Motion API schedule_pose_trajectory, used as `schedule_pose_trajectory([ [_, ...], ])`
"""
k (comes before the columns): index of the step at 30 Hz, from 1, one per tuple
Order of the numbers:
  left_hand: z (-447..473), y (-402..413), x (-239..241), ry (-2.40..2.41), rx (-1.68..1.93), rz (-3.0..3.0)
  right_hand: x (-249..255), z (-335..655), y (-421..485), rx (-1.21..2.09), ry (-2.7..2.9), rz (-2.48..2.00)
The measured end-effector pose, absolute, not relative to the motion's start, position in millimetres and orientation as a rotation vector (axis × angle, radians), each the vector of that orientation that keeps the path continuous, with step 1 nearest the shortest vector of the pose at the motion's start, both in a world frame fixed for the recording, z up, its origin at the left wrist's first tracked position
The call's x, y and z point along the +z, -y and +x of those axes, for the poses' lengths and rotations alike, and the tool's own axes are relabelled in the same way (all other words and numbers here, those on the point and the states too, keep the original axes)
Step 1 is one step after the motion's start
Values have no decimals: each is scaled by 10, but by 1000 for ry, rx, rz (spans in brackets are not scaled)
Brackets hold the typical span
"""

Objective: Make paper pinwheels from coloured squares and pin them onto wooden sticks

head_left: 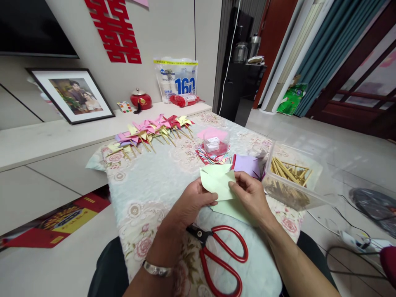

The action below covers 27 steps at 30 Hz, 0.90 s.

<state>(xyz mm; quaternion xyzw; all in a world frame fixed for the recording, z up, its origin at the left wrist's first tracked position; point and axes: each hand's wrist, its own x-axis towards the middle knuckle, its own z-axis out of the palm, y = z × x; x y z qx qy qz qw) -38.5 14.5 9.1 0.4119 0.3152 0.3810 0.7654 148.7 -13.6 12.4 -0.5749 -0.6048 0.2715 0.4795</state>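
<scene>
A pale green paper square (219, 181) with slits cut in from its corners is held up between both hands. My left hand (195, 197) pinches its lower left edge, thumb on top. On the right edge, my right hand (249, 190) grips it with thumb in front and fingers behind. More green paper (236, 211) lies beneath on the cloth. Red-handled scissors (221, 255) rest nearest me, their blades partly hidden under my left wrist. Purple slit paper (247, 165) lies just beyond my right hand.
Several finished paper pinwheels (154, 130) on sticks lie at the far left of the flowered tablecloth (148, 185). A round clear container (216, 142) sits on patterned paper. At right stands a plastic box (297, 198) of wooden sticks (291, 171). Behind is a white cabinet with a framed photo (72, 95).
</scene>
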Motion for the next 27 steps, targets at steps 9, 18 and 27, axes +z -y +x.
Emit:
schedule_pose_trajectory([
  [9, -384, -136, 107, -703, 854, 852, 183, 1538, 142, 681, 1625, -1333],
  [18, -352, -155, -30, -816, 914, 834, 131, 1520, 137, 789, 1516, -1318],
  [27, -248, -193, 14, -1399, 1312, 1119, 77, 1485, 109, 478, 1406, -1301],
])
